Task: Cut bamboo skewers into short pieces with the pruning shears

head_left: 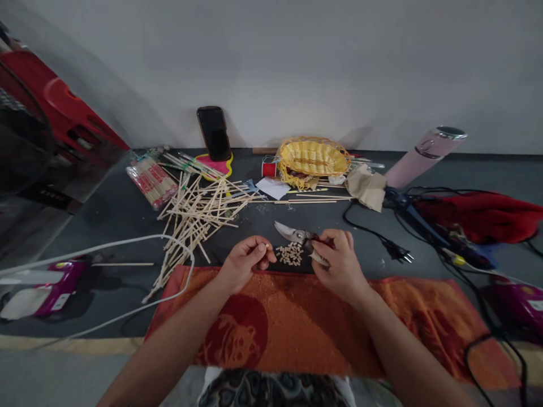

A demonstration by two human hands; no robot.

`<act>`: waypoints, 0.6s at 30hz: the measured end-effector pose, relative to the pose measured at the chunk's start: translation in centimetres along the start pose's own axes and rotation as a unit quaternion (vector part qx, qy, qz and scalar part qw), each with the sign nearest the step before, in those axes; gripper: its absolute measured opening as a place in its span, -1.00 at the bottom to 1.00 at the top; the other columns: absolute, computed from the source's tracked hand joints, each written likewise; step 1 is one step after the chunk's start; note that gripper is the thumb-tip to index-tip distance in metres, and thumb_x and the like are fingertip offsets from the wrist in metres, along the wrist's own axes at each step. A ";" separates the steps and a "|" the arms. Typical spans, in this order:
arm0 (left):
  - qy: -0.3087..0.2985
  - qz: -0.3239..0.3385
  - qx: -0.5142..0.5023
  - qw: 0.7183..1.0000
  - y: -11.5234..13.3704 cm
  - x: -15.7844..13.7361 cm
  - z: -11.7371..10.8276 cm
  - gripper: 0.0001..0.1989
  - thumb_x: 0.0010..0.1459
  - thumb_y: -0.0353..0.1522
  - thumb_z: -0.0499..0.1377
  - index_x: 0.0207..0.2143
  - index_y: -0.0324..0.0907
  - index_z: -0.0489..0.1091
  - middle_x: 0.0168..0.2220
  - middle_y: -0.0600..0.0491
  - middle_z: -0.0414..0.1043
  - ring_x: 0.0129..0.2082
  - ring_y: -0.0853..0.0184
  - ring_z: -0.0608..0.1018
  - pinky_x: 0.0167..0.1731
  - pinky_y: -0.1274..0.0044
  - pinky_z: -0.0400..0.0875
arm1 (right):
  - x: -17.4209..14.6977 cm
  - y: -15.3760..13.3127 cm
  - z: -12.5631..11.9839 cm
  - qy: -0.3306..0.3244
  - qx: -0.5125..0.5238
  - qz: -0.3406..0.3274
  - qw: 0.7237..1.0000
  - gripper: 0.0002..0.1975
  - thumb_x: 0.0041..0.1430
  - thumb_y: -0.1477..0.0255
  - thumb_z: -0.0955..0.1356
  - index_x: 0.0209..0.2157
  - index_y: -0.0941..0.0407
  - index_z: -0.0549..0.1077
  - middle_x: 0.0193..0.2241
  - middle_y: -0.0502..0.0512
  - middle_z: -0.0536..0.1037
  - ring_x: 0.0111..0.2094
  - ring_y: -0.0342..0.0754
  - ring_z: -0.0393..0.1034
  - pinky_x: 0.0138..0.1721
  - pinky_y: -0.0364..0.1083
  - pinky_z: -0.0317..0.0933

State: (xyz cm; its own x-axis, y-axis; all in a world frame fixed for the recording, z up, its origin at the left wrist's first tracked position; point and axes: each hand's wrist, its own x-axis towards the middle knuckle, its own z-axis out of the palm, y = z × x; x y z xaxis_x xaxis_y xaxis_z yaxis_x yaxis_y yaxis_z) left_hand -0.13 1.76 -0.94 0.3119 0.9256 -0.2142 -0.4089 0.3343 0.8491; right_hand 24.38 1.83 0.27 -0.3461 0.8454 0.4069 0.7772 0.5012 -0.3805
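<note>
Head view of two bare hands at work over a dark grey tabletop [121, 234]. The left hand [246, 261] has thumb and fingers pinched together on a small pale stick piece [267, 245]. The right hand [339, 264] is clamped around the handles of metal pruning shears with a curved silver blade [288, 230], the tip pointing forward and to the left of that hand. Between the hands, just beside the left fingertips, lies a heap of short tan wooden pieces [289, 254]. Forward and left of the left hand, long thin pale wooden sticks [203, 206] are strewn crosswise. Under both forearms spreads an orange-red cloth towel [314, 322]. Beyond the hands stand a yellow woven oval basket [316, 157] and a red thread spool [268, 169]. Right of the right hand rests a black two-pin plug [399, 252]; farther out, beyond it, is a pink cylindrical bottle [418, 161].
</note>
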 end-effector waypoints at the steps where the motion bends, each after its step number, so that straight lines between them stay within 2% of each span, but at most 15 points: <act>1: 0.001 -0.001 0.001 1.000 0.0 0.0 0.0 -0.77 0.14 -0.25 0.24 -0.32 -0.25 0.37 -0.46 0.04 0.48 -0.57 0.52 0.36 -0.52 0.63 0.19 | 0.0 0.0 0.0 -0.002 -0.004 0.000 1.000 -0.72 0.00 0.60 0.32 -0.21 0.10 0.48 -0.21 0.16 0.31 -0.17 0.06 0.20 -0.10 0.08 0.19; 6: 0.000 -0.003 -0.001 1.000 -0.1 0.0 0.0 -0.78 0.13 -0.25 0.25 -0.32 -0.24 0.38 -0.46 0.05 0.47 -0.57 0.52 0.35 -0.52 0.64 0.19 | 0.2 0.3 0.3 0.007 0.022 0.000 1.000 -0.72 0.05 0.61 0.29 -0.19 0.09 0.45 -0.25 0.11 0.35 -0.17 0.03 0.24 -0.05 0.08 0.16; 10: -0.003 -0.008 -0.006 1.000 -0.1 0.0 0.0 -0.77 0.12 -0.24 0.25 -0.33 -0.24 0.37 -0.47 0.05 0.47 -0.57 0.52 0.35 -0.52 0.63 0.18 | 0.3 0.3 0.2 -0.004 0.048 -0.010 0.999 -0.61 0.01 0.64 0.27 -0.10 0.08 0.42 -0.10 0.16 0.37 -0.03 0.06 0.25 0.07 0.12 0.10; 13: 0.000 -0.008 -0.001 1.000 0.0 0.0 0.0 -0.77 0.11 -0.24 0.26 -0.33 -0.23 0.38 -0.47 0.05 0.47 -0.58 0.51 0.35 -0.53 0.63 0.18 | 0.2 0.1 0.2 -0.026 0.025 -0.007 0.999 -0.58 -0.05 0.63 0.28 -0.11 0.08 0.44 0.09 0.21 0.26 0.12 0.15 0.15 0.10 0.15 0.06; 16: -0.002 -0.004 0.002 1.000 0.0 0.0 0.0 -0.77 0.12 -0.23 0.25 -0.34 -0.23 0.38 -0.47 0.05 0.48 -0.57 0.51 0.35 -0.52 0.63 0.18 | 0.0 0.0 0.3 -0.068 -0.007 -0.015 0.998 -0.63 -0.07 0.62 0.28 -0.18 0.09 0.44 0.24 0.19 0.11 0.20 0.20 0.05 0.13 0.19 0.00; 18: -0.005 -0.002 0.002 1.000 0.0 -0.1 0.0 -0.78 0.13 -0.24 0.25 -0.35 -0.24 0.38 -0.47 0.04 0.48 -0.57 0.51 0.35 -0.52 0.63 0.18 | 0.0 0.0 0.3 -0.101 -0.017 -0.015 0.995 -0.71 -0.05 0.61 0.27 -0.25 0.08 0.43 0.25 0.15 0.14 0.19 0.17 0.07 0.10 0.18 0.02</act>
State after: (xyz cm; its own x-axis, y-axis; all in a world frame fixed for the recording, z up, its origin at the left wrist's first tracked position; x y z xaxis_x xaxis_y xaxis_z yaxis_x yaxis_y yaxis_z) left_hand -0.10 1.66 -0.94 0.3231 0.9221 -0.2129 -0.4039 0.3378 0.8502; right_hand 24.23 1.86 0.03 -0.4649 0.8518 0.2413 0.7812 0.5229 -0.3411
